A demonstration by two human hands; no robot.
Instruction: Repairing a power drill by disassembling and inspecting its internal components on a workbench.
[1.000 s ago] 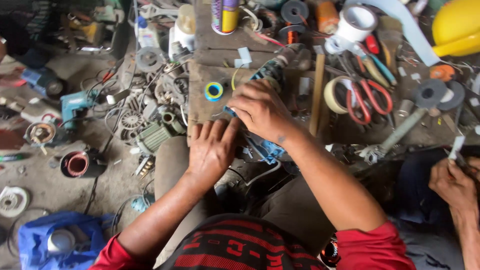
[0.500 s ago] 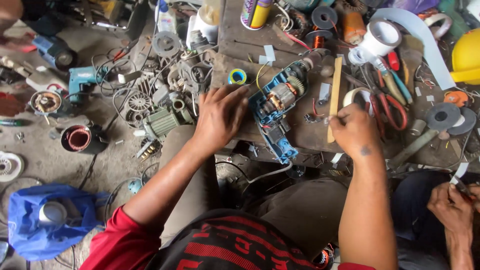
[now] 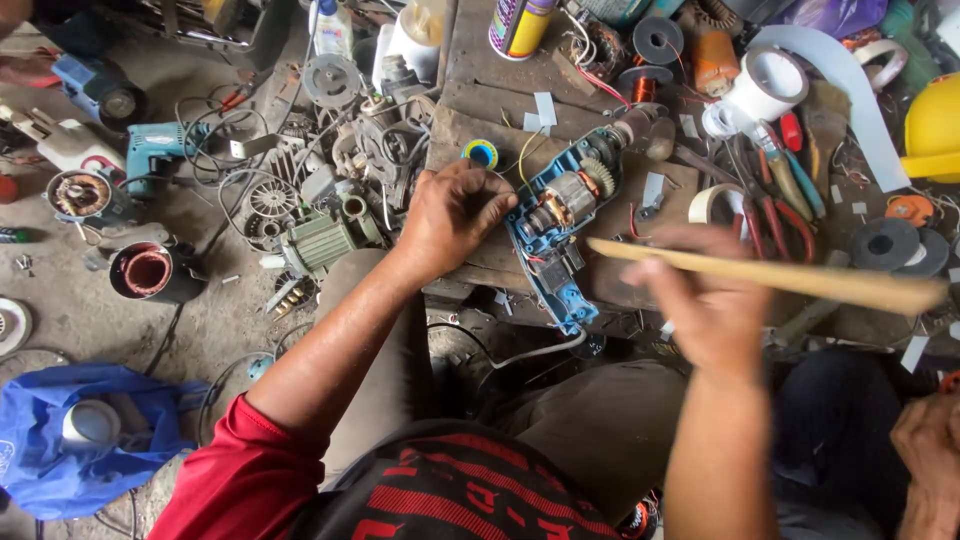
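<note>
The left hand (image 3: 455, 215) rests on the wooden worktop (image 3: 470, 90), its grip pressed together against the side of the opened blue power drill (image 3: 562, 215), which lies on its back with the copper-wound motor exposed just right of the fingertips. The right hand (image 3: 705, 305), blurred, has its grip pinching a long wooden stick (image 3: 790, 280) that runs out to the right of the fist, above the worktop. Just beyond the left grip lies a small yellow-and-blue tape roll (image 3: 481, 153); red-handled pliers (image 3: 775, 215) lie beyond the stick. Another person's hand (image 3: 925, 445) shows at the lower right.
</note>
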